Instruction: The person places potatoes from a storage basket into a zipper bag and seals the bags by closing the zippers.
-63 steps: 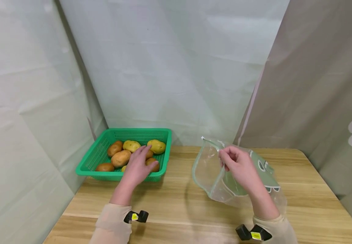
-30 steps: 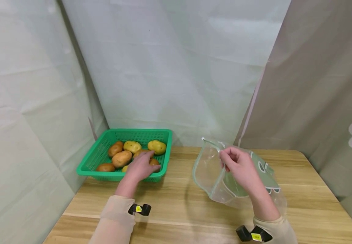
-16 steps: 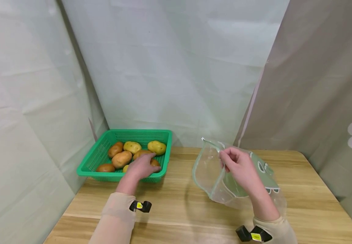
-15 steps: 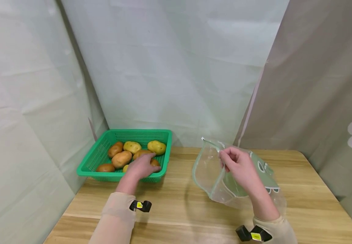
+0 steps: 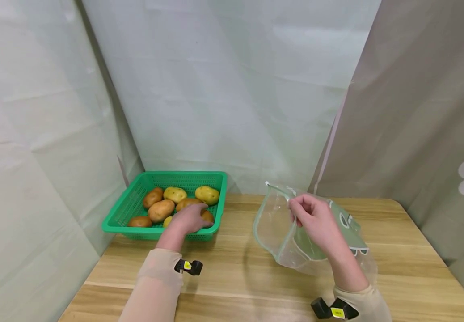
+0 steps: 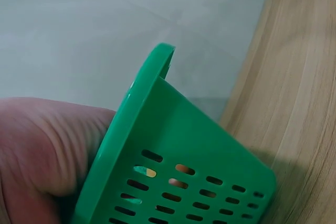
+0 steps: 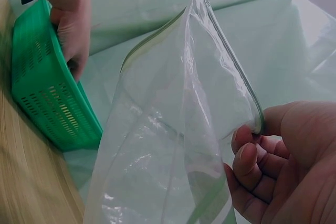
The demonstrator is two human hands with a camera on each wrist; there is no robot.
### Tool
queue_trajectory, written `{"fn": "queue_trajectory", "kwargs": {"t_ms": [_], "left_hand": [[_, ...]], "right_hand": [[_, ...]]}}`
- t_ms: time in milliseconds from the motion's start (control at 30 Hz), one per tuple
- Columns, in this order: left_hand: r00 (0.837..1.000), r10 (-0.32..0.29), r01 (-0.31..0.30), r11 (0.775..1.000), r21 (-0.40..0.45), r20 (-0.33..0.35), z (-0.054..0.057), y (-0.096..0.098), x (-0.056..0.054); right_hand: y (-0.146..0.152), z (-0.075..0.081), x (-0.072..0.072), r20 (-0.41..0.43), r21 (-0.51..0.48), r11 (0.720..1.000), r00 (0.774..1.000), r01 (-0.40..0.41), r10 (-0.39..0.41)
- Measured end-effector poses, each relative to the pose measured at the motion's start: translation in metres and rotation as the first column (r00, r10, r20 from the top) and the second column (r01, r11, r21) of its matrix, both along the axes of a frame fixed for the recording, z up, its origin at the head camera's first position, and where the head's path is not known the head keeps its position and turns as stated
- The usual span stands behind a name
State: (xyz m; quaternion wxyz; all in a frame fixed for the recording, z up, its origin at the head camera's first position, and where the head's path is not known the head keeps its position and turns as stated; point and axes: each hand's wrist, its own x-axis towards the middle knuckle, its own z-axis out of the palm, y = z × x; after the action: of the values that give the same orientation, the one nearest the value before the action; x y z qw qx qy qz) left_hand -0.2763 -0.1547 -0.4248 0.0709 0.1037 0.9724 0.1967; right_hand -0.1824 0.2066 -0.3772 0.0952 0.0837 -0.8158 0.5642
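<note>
My left hand (image 5: 185,220) reaches over the front rim of a green plastic basket (image 5: 135,230), its fingers and thumb around a brown potato (image 5: 207,216) in the front right corner. That potato is partly hidden by the hand, and its underside is out of sight. With thumb and forefinger, my right hand (image 5: 314,220) pinches the edge of a clear zip bag (image 5: 271,221) with a green print. In the right wrist view the mouth of the bag (image 7: 157,108) gapes apart, and no contents show inside it.
Several other potatoes lie in the basket, brown ones such as the front-left potato (image 5: 140,221) and yellow ones such as the back-right potato (image 5: 207,195). Basket and bag stand on a wooden table (image 5: 236,277). Pale cloth (image 5: 232,89) hangs behind and at the sides.
My left hand has gone lower into the basket and its fingers have closed around the brown potato, which shifted slightly right. The right hand and the bag stay where they were.
</note>
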Motion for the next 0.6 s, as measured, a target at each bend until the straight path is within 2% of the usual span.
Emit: {"fn": "queue_trajectory", "kwargs": {"t_ms": [300,400,467,533,600], "left_hand": [[1.000,-0.013,0.012,1.000,-0.014,-0.004,0.000,0.002,0.000],[1.000,-0.016,0.016,1.000,-0.007,0.000,-0.002,0.001,-0.003],[0.999,-0.038,0.038,0.999,-0.008,-0.022,-0.008,-0.002,-0.009],[0.997,-0.050,0.049,0.999,-0.016,-0.056,-0.031,-0.011,-0.027],[0.994,-0.061,0.059,0.998,-0.026,-0.093,-0.058,-0.021,-0.049]], "right_hand": [[0.001,0.000,0.001,0.010,0.001,1.000,1.000,0.003,-0.003],[0.000,0.000,0.001,0.010,0.000,1.000,1.000,0.001,-0.001],[0.000,0.000,0.001,0.010,-0.001,1.000,1.000,-0.001,0.001],[0.000,0.000,0.000,0.005,0.002,1.000,1.000,-0.001,0.001],[0.000,-0.001,0.000,0.001,0.007,1.000,1.000,0.000,0.000]]}}
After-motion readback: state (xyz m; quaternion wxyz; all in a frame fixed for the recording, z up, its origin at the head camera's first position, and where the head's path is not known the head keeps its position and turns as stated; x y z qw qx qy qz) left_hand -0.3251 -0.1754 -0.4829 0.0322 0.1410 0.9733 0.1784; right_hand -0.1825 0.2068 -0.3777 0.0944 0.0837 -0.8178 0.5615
